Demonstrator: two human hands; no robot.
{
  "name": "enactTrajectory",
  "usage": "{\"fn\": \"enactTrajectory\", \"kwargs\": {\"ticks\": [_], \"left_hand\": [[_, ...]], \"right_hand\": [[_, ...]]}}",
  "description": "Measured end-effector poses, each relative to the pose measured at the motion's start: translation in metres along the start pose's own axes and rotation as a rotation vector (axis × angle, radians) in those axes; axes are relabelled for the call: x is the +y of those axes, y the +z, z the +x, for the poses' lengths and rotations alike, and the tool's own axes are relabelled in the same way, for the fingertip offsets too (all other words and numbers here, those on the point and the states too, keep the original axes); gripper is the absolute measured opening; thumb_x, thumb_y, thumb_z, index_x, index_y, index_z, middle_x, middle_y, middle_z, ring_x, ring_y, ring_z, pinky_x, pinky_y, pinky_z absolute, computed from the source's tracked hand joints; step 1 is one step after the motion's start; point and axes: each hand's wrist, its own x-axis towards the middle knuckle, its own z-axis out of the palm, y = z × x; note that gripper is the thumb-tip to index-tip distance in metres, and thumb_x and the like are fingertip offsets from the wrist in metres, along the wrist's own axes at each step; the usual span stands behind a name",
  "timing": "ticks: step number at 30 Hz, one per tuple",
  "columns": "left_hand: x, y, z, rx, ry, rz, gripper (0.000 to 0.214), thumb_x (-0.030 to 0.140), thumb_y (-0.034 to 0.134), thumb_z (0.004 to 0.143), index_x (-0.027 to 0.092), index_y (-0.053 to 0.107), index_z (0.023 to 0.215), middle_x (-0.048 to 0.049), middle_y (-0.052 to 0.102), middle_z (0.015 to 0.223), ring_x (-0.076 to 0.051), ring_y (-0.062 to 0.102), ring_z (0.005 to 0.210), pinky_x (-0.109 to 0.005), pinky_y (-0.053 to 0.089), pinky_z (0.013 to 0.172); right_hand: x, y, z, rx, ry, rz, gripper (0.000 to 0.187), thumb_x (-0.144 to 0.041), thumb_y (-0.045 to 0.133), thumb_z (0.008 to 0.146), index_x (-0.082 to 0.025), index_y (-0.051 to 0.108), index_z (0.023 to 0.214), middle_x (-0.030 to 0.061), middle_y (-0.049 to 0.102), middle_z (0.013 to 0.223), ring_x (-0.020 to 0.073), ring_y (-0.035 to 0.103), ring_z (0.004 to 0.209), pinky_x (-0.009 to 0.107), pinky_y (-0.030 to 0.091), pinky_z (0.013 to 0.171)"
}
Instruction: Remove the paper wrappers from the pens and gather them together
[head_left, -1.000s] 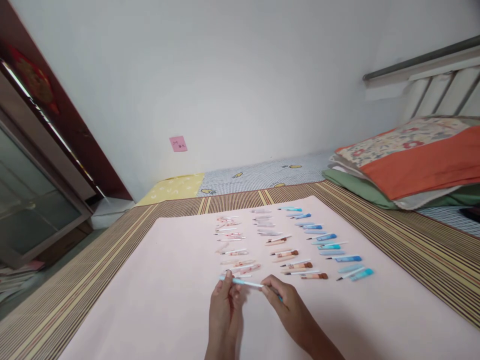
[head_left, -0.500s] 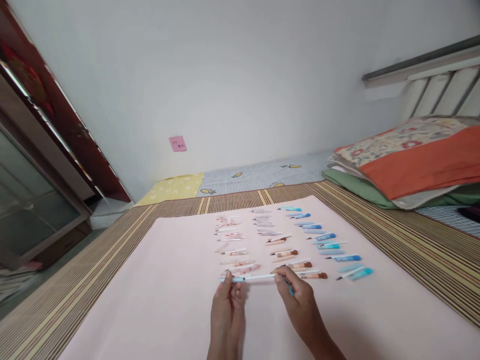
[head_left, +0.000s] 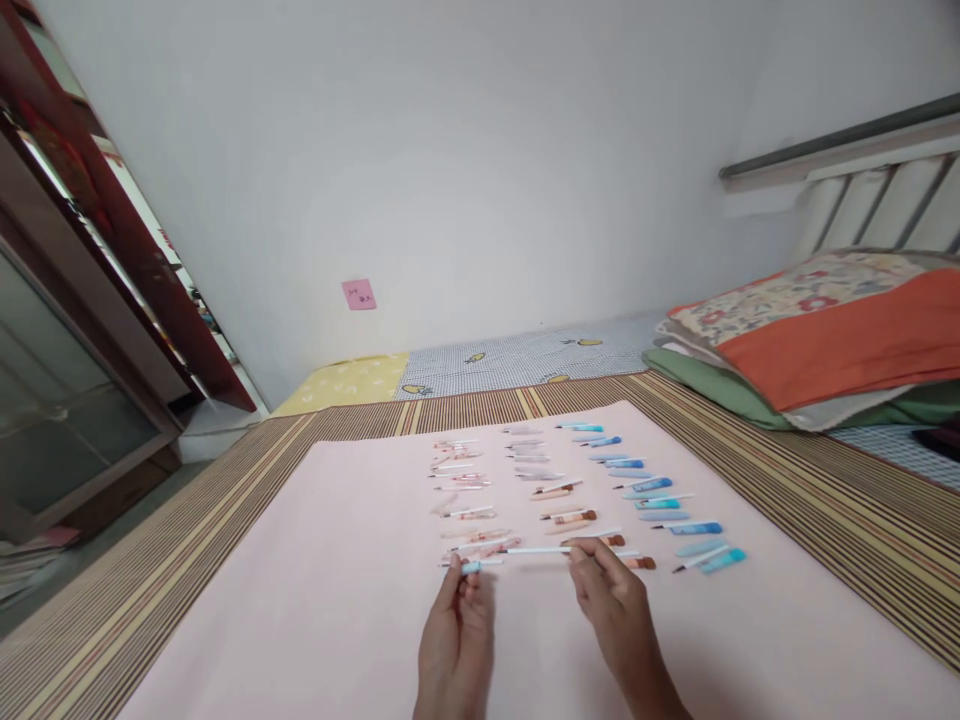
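Note:
My left hand [head_left: 456, 640] is closed in a pinch on a small light-blue cap [head_left: 471, 567]. My right hand [head_left: 611, 600] pinches the end of a thin white pen stick [head_left: 536, 550], which lies level and points left, just apart from the cap. Both hands hover over a pale pink sheet [head_left: 315, 600]. Just beyond them lie three columns of small pens and caps: pink ones [head_left: 459, 485] on the left, grey and brown ones [head_left: 559, 490] in the middle, blue ones [head_left: 652, 485] on the right.
The pink sheet rests on a striped mat [head_left: 825, 500] on a bed. Folded orange and green bedding [head_left: 825, 345] is stacked at the right by a metal headboard [head_left: 840, 140]. A glass-fronted cabinet [head_left: 67, 400] stands left. A pink note [head_left: 358, 294] sticks to the wall.
The right hand has drawn the white stick to the right, out of the blue cap held by the left hand. The two pieces are now separated. The view has tilted slightly.

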Motion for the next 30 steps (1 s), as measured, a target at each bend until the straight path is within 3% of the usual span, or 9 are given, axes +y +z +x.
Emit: {"fn": "enactTrajectory", "kwargs": {"ticks": [7,10,14,19,22,25,30], "left_hand": [[-0.013,0.003,-0.009,-0.081,-0.021,0.071,0.012,0.000,0.058,0.088,0.009,0.066,0.088,-0.0067,0.072,0.074,-0.010,0.068,0.057,-0.018,0.061,0.059],[-0.019,0.003,-0.014,-0.150,0.030,0.169,0.015,-0.002,0.066,0.081,0.011,0.068,0.087,-0.0048,0.073,0.077,-0.010,0.069,0.059,-0.018,0.061,0.059],[-0.022,0.004,-0.016,-0.141,0.102,0.200,0.017,-0.004,0.068,0.078,0.013,0.067,0.084,-0.0020,0.071,0.072,-0.009,0.067,0.056,-0.017,0.060,0.057],[-0.014,0.005,-0.011,-0.106,0.156,0.160,0.019,-0.006,0.064,0.079,0.012,0.065,0.077,-0.0006,0.068,0.068,-0.008,0.064,0.054,-0.015,0.057,0.054],[-0.009,0.004,-0.009,-0.109,0.165,0.159,0.018,-0.006,0.064,0.080,0.012,0.065,0.078,0.0002,0.067,0.066,-0.007,0.063,0.052,-0.015,0.057,0.053],[-0.007,0.003,-0.009,-0.113,0.159,0.164,0.016,-0.005,0.063,0.081,0.011,0.065,0.078,0.0000,0.066,0.065,-0.007,0.062,0.050,-0.015,0.056,0.052],[-0.008,0.003,-0.010,-0.145,0.143,0.192,0.017,-0.006,0.062,0.082,0.010,0.065,0.078,-0.0016,0.068,0.067,-0.007,0.062,0.052,-0.016,0.057,0.052]], "right_hand": [[0.009,0.011,0.000,-0.002,0.037,0.063,0.033,-0.053,0.056,0.088,-0.020,0.057,0.081,-0.0063,0.032,0.061,0.0102,0.028,0.052,0.022,0.024,0.046],[0.009,0.019,-0.005,-0.043,0.032,0.025,0.036,-0.055,0.054,0.089,-0.020,0.058,0.083,-0.0063,0.033,0.060,0.0107,0.030,0.052,0.022,0.026,0.047],[0.006,0.026,-0.011,-0.130,-0.003,-0.057,0.038,-0.057,0.053,0.090,-0.020,0.058,0.080,-0.0071,0.031,0.057,0.0110,0.031,0.053,0.022,0.025,0.047],[-0.005,0.016,-0.011,-0.258,0.108,0.057,0.039,-0.057,0.049,0.091,-0.020,0.059,0.082,-0.0048,0.040,0.064,0.0102,0.032,0.054,0.022,0.026,0.048],[-0.009,0.006,-0.008,-0.320,0.134,0.194,0.033,-0.048,0.043,0.095,-0.020,0.059,0.092,-0.0060,0.041,0.059,0.0091,0.028,0.048,0.022,0.021,0.045],[-0.010,0.004,-0.006,-0.388,0.121,0.277,0.022,-0.036,0.044,0.093,-0.019,0.056,0.087,-0.0077,0.038,0.053,0.0083,0.026,0.045,0.023,0.016,0.044],[-0.007,0.008,-0.003,-0.399,0.078,0.254,0.020,-0.038,0.055,0.092,-0.018,0.059,0.086,-0.0025,0.055,0.070,0.0083,0.038,0.052,0.024,0.028,0.051]]}}
